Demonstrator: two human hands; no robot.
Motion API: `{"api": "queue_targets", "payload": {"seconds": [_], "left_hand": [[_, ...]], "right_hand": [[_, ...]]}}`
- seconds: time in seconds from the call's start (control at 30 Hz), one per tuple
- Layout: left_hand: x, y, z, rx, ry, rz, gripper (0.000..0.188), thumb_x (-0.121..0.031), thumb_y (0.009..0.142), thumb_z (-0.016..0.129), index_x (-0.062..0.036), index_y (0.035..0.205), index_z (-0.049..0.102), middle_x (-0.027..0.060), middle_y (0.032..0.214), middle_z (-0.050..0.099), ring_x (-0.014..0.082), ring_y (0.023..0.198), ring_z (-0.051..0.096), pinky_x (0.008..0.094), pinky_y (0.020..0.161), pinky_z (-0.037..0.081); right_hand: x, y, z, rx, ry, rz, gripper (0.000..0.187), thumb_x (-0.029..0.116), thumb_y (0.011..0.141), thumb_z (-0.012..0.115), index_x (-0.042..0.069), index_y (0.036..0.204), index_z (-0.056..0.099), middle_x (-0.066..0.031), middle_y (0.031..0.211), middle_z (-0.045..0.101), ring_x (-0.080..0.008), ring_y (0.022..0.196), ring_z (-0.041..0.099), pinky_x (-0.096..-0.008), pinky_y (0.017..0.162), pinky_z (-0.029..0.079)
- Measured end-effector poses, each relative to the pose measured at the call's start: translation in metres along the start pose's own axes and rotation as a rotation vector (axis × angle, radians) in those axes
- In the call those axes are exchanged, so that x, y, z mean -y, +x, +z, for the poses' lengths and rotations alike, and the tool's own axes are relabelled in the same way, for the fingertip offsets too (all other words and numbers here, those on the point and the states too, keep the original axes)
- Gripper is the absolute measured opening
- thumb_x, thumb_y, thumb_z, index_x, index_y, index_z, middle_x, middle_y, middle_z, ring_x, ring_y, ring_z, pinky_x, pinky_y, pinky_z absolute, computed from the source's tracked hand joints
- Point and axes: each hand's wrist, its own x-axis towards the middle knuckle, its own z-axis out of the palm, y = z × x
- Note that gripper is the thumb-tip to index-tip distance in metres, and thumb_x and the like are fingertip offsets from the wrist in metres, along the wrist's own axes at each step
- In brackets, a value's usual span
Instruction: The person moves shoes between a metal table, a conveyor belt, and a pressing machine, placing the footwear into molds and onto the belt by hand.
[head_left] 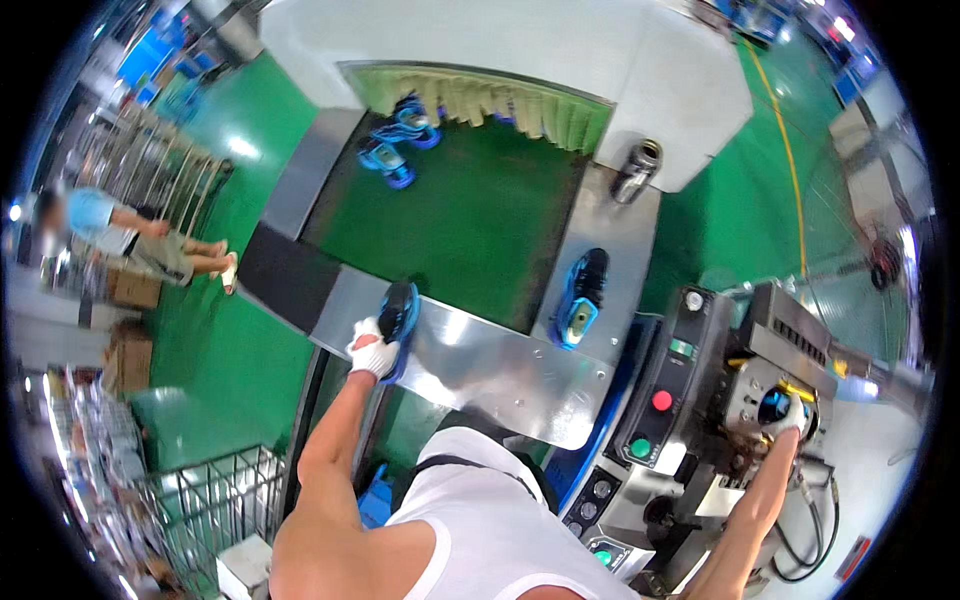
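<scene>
My left hand [372,352], in a white glove with a reddish patch, is closed on the side of a black and blue sports shoe [398,312] at the near left of the metal ledge. Far to the right, my right hand [793,418] reaches into a metal machine head [743,402]. Its gloved fingers close on a dark shoe with blue parts [773,405], seated in that head and partly hidden. Another black and blue shoe [583,298] lies on the right side of the ledge, apart from both hands.
A green conveyor belt [450,230] carries two blue shoes [386,162] near a yellowish strip curtain [480,100]. A metal flask [637,170] stands right of it. A control panel [665,385] with red and green buttons adjoins the machine. A person [140,235] is at left, near wire racks.
</scene>
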Motion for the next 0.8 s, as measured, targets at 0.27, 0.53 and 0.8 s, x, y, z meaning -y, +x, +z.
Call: {"api": "queue_targets", "payload": {"seconds": [0.27, 0.53, 0.8], "left_hand": [[0.008, 0.087, -0.04, 0.039, -0.332, 0.286, 0.058, -0.037, 0.091, 0.074, -0.0011, 0.133, 0.057, 0.0227, 0.134, 0.057, 0.0403, 0.128, 0.054, 0.0475, 0.108, 0.043], [-0.026, 0.345, -0.055, -0.202, -0.161, 0.279, 0.084, -0.04, 0.091, 0.075, -0.006, 0.156, 0.034, 0.0258, 0.153, 0.042, 0.0429, 0.141, 0.044, 0.0497, 0.112, 0.041], [-0.053, 0.499, -0.035, -0.331, -0.065, 0.493, 0.036, -0.041, 0.098, 0.061, -0.0107, 0.115, 0.069, 0.0145, 0.116, 0.068, 0.0395, 0.109, 0.061, 0.0504, 0.09, 0.049]], "right_hand": [[-0.196, -0.3, 0.101, -0.388, -1.01, -1.173, 0.075, 0.031, 0.1, 0.063, -0.004, 0.158, 0.031, -0.0249, 0.157, 0.043, -0.0357, 0.14, 0.047, -0.0432, 0.12, 0.033], [-0.25, -0.308, 0.096, -0.227, -1.628, -0.466, 0.106, 0.043, 0.084, 0.074, -0.008, 0.16, 0.019, -0.032, 0.165, 0.023, -0.0394, 0.156, 0.019, -0.0433, 0.128, 0.016], [-0.306, -0.425, 0.14, -0.154, -1.734, -0.072, 0.098, 0.054, 0.088, 0.068, 0.001, 0.161, 0.029, -0.0182, 0.164, 0.035, -0.0383, 0.146, 0.041, -0.046, 0.118, 0.033]]}}
